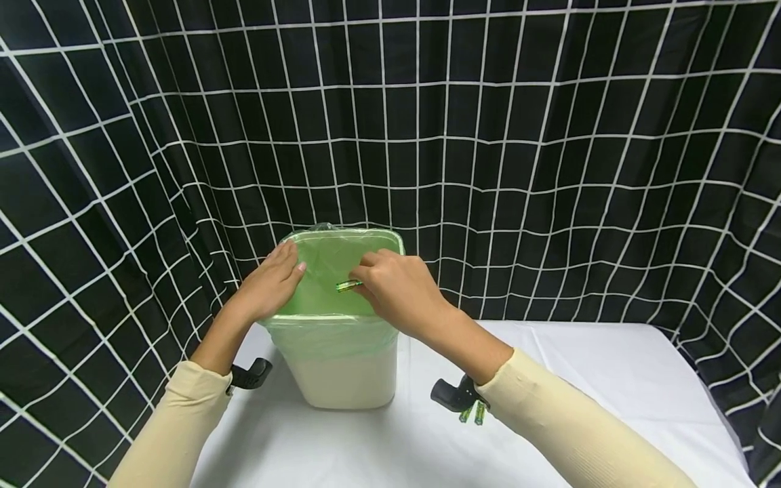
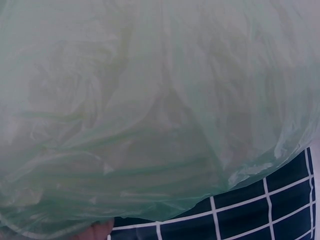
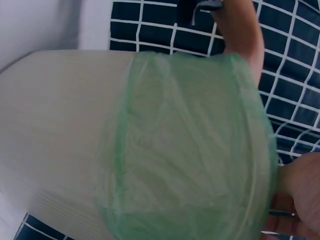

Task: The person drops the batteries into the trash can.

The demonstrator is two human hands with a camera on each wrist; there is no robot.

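Note:
A white waste bin stands on the table with a thin green bin liner folded over its rim. My left hand rests on the left side of the rim with its fingers extended. Over the bin's mouth, my right hand pinches a slim green-and-gold battery; its far end is hidden by the fingers. Two similar batteries lie on the table, partly covered by the right wrist's camera. The liner fills most of the left wrist view, and the right wrist view shows part of the right hand.
The table has a white cloth over it. Black curtains with a white grid hang behind and on both sides, close to the bin at the back left. A black camera mount juts out from the right wrist.

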